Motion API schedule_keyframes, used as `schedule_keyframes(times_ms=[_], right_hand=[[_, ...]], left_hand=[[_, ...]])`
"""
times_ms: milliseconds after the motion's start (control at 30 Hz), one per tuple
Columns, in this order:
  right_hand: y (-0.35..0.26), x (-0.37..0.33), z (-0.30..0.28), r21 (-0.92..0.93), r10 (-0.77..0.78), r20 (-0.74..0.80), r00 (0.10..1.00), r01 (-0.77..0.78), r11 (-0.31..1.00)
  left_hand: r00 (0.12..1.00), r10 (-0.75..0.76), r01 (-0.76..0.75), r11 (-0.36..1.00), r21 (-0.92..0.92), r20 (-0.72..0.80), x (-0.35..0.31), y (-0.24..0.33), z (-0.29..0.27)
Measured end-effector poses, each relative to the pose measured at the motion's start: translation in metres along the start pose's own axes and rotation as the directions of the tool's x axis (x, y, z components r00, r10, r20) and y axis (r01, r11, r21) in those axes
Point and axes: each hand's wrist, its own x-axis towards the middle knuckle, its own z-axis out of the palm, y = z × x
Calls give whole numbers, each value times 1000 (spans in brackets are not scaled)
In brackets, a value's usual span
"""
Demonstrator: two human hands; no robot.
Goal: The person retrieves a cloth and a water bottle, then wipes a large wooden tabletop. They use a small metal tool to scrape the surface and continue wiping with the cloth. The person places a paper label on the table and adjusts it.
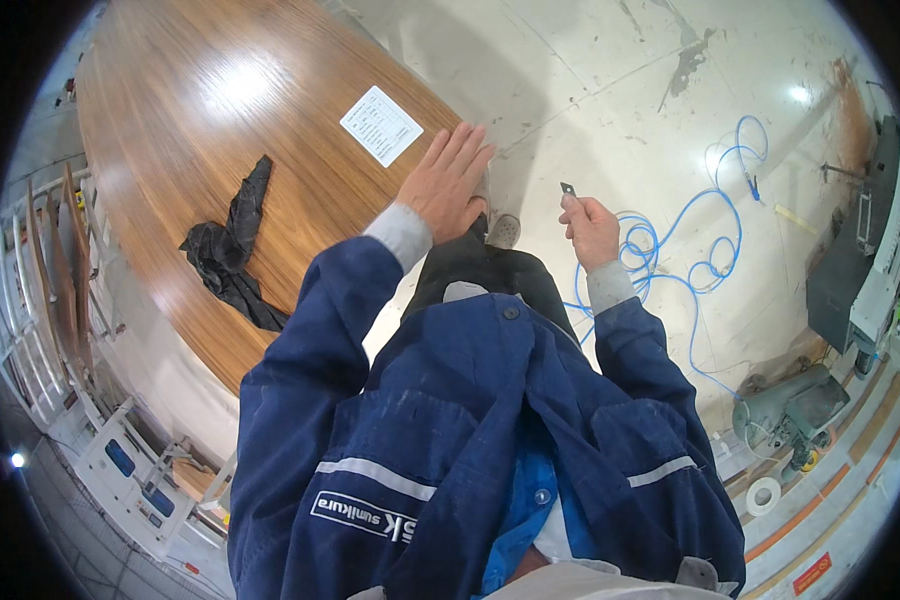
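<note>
My left hand (444,185) lies flat on the edge of a large wood-grain panel (300,120), fingers stretched out and holding nothing. Just beside its fingertips is a white printed label (381,126) on the panel's surface. My right hand (592,228) is raised in front of me over the pale floor, closed around a small utility knife (568,189). Only the dark, angled tip of the knife shows above the fingers; its handle is hidden in the hand. A crumpled black cloth or plastic piece (232,245) rests on the panel to the left.
Loops of blue air hose (715,270) sprawl over the floor (560,90) on the right, leading to a green compressor (795,410). A white tape roll (763,496) is near it. At the far right stands a dark machine (850,250); white racks (45,300) line the left.
</note>
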Motion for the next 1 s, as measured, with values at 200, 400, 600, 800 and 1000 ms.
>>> schedule_keyframes(times_ms=[200, 400, 600, 800, 1000], right_hand=[[-31, -25, 27, 113, 2, -73, 997, 6, 994], [-64, 11, 85, 21, -319, 71, 945, 318, 948], [-86, 42, 124, -395, -613, -2, 790, 562, 727], [-97, -13, 170, -606, -674, 343, 655, 702, 374], [-120, -11, 168, -722, -631, 74, 773, 477, 500]], left_hand=[[996, -91, 82, 959, -270, -20, -94, 3, -9], [937, -132, 67, 976, -206, -323, -114, -50, -19], [753, -495, 596, 792, 130, -433, -205, -146, -40], [334, -908, 942, 332, 54, -254, -321, -224, -12], [520, -761, 836, 547, 47, -389, -321, -270, -8]])
